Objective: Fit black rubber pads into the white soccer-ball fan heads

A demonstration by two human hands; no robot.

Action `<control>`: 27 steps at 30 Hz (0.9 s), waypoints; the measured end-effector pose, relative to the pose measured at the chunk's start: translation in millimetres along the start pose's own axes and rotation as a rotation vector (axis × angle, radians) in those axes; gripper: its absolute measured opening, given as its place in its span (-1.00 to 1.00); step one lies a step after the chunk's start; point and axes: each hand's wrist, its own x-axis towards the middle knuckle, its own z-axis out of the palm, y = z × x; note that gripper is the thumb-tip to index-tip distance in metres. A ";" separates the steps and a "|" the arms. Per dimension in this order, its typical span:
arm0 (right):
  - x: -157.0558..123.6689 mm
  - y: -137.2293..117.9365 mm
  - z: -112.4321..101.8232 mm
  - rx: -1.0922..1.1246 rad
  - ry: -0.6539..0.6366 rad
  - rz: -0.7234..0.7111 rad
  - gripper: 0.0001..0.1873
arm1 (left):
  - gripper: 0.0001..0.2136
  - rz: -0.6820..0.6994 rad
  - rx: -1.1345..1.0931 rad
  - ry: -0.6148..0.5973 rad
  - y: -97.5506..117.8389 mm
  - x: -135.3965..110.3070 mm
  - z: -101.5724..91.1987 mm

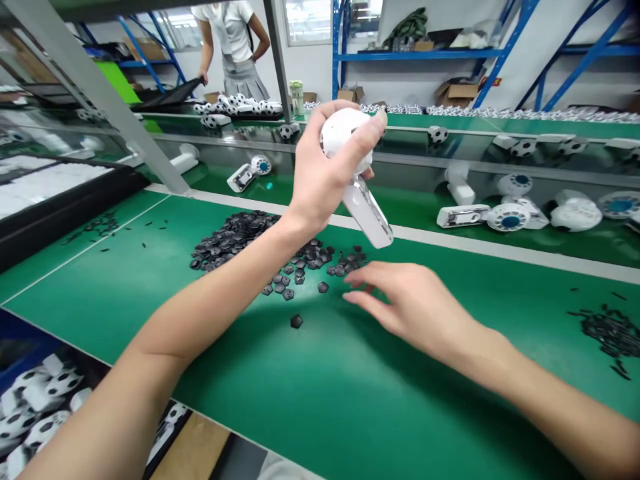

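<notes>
My left hand (327,170) is raised above the green table (150,287) and wrapped round a white hand-held fan (350,167), its round head up and its handle pointing down to the right. My right hand (405,303) hovers low over the table with its fingers stretched out toward a scatter of small black hexagonal pieces (300,260). Its fingertips are close to the nearest pieces, but I cannot tell if they touch one. A single black piece (297,321) lies apart, nearer to me.
A conveyor (400,200) behind the table carries more white fans (505,217). Another heap of black bits (607,333) lies at the right. A black tray (55,193) sits at the left, a bin of fans (35,407) below. A person (233,47) stands at the back.
</notes>
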 end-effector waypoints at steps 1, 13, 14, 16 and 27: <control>6.0 -2.4 9.0 -0.017 -0.103 0.023 -0.84 | -0.71 -0.014 -0.002 0.026 1.1 3.2 -2.1; 29.3 -7.5 29.2 -0.098 -0.107 -0.115 -0.91 | -0.70 -0.075 -0.070 0.024 -3.7 6.3 -9.3; 21.8 -6.2 24.7 -0.084 0.018 -0.217 -0.90 | -0.68 -0.084 -0.073 0.025 -4.8 6.9 -9.3; 4.8 -4.8 11.3 -0.113 0.264 -0.397 -0.89 | -0.67 -0.107 -0.085 0.025 -6.4 6.8 -8.2; -33.1 7.5 -42.6 -0.446 0.476 -0.780 -0.70 | -0.71 -0.431 -0.269 -0.085 -18.4 -52.2 25.6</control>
